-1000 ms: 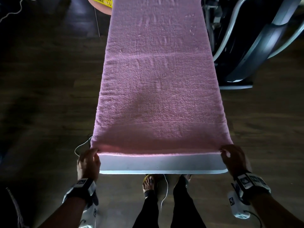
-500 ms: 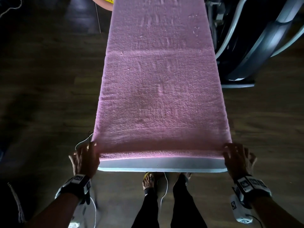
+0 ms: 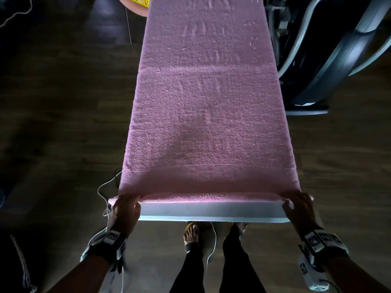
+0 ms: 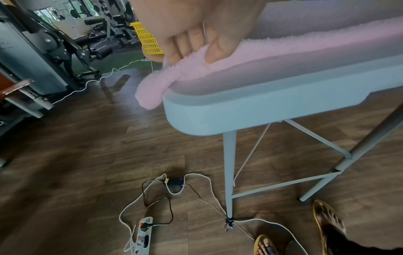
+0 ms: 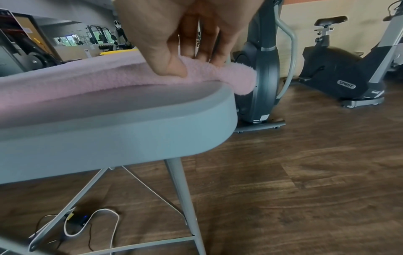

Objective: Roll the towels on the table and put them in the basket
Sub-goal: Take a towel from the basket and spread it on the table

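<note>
A long pink towel (image 3: 208,115) lies flat along a narrow grey table (image 3: 211,212), covering nearly all of it. Its near edge is turned up into a small fold. My left hand (image 3: 124,205) pinches the near left corner of the pink towel (image 4: 174,75) between thumb and fingers. My right hand (image 3: 297,203) pinches the near right corner of the pink towel (image 5: 218,75) the same way. A yellow perforated basket (image 3: 138,0) shows at the far left end of the table, mostly out of frame.
Exercise machines (image 3: 330,49) stand close to the table's right side, and an exercise bike (image 5: 342,74) farther right. Cables and a power strip (image 4: 144,236) lie on the wooden floor by the table's left leg. My feet (image 3: 191,233) are under the near edge.
Both hands have closed on the towel's near corners and turned the edge up, so more bare table shows at the near end.
</note>
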Demonstrator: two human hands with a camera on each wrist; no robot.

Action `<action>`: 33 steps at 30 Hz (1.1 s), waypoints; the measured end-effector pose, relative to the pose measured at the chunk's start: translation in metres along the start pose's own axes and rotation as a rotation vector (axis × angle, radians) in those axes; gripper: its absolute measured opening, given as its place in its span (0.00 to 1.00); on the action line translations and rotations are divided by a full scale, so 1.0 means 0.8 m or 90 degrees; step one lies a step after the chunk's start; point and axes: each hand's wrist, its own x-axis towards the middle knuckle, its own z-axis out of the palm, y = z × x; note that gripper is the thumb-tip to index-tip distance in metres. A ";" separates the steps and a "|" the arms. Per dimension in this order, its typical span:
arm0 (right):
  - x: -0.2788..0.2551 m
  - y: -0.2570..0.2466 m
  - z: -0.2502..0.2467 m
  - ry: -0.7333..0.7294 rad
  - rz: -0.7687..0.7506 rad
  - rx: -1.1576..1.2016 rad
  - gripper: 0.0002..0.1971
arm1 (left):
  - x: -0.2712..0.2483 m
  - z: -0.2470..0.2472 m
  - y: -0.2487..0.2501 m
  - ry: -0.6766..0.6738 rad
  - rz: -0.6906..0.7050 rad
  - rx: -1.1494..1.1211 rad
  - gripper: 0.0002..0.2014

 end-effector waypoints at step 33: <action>0.021 -0.031 -0.024 -0.100 0.030 -0.101 0.16 | 0.011 -0.002 0.000 -0.054 0.043 0.030 0.18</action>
